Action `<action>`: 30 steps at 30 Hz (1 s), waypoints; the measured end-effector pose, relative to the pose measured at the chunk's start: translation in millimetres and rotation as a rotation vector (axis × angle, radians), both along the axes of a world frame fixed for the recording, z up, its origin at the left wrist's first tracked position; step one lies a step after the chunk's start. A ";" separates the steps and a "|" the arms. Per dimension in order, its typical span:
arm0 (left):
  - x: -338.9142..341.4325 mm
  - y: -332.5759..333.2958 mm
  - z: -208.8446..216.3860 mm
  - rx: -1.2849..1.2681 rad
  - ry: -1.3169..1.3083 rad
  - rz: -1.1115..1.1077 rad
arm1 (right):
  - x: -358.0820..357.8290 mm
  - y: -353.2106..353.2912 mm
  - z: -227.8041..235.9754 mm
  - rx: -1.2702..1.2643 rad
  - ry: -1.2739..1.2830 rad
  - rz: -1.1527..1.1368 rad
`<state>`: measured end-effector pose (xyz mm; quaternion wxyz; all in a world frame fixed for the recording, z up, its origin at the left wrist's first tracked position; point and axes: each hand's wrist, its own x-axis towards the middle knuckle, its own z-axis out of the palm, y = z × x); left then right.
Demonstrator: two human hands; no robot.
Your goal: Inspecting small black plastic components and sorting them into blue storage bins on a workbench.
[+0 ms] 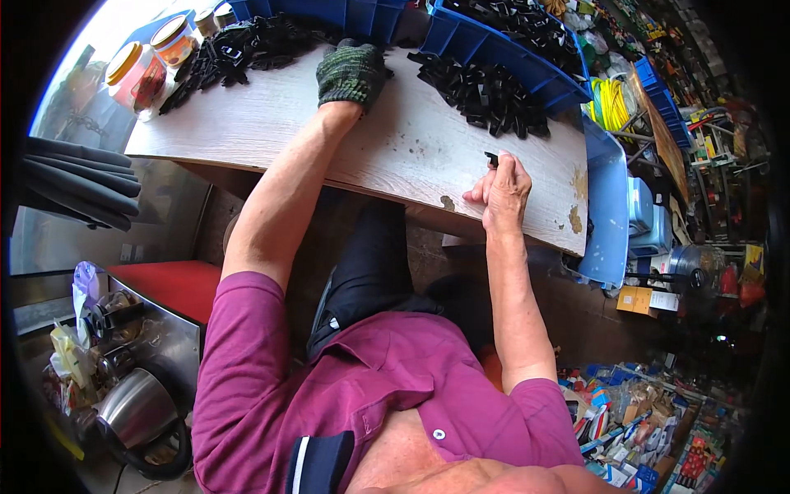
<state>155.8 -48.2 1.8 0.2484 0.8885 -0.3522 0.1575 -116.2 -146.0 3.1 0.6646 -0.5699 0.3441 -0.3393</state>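
My left hand [352, 76], in a green and black knit glove, rests at the far side of the pale wooden table [395, 177]. It is beside a heap of black plastic pieces [247, 51], and its fingertips are hidden from me. Nearer the front edge, on the right, my bare right hand [504, 191] pinches a small black plastic piece [492, 158] between thumb and fingers, just above the tabletop. A second pile of similar black pieces [485, 95] lies beyond that hand.
Blue bins [510, 51] stand along the table's far edge, one full of black pieces. Lidded jars [136, 76] sit at the far left corner. A light blue container [605, 202] flanks the right edge. A steel kettle [138, 407] stands lower left; cluttered goods [642, 420] lie lower right.
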 end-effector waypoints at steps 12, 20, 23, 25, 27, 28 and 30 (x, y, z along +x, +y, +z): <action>-29.3 54.7 5.4 0.120 0.030 -0.292 | -1.3 2.4 -0.9 -0.013 -0.022 -0.006; -64.1 74.3 2.7 0.133 -0.055 -0.238 | -3.2 2.5 -0.9 -0.021 -0.039 -0.014; -72.3 77.2 -0.9 0.099 -0.237 -0.267 | -3.2 0.6 -2.5 -0.040 -0.047 -0.004; -74.7 77.4 -4.4 0.021 -0.180 -0.309 | -2.2 1.1 -1.8 -0.013 -0.059 0.004; -91.2 76.4 5.9 -0.031 0.008 -0.349 | -2.6 2.6 0.7 0.000 -0.056 -0.015; -101.0 70.8 0.7 -0.033 0.011 -0.357 | -3.1 2.7 1.5 0.013 -0.055 -0.028; -120.6 61.0 -6.0 -0.502 0.210 -0.509 | -3.9 2.8 1.4 0.023 -0.061 -0.034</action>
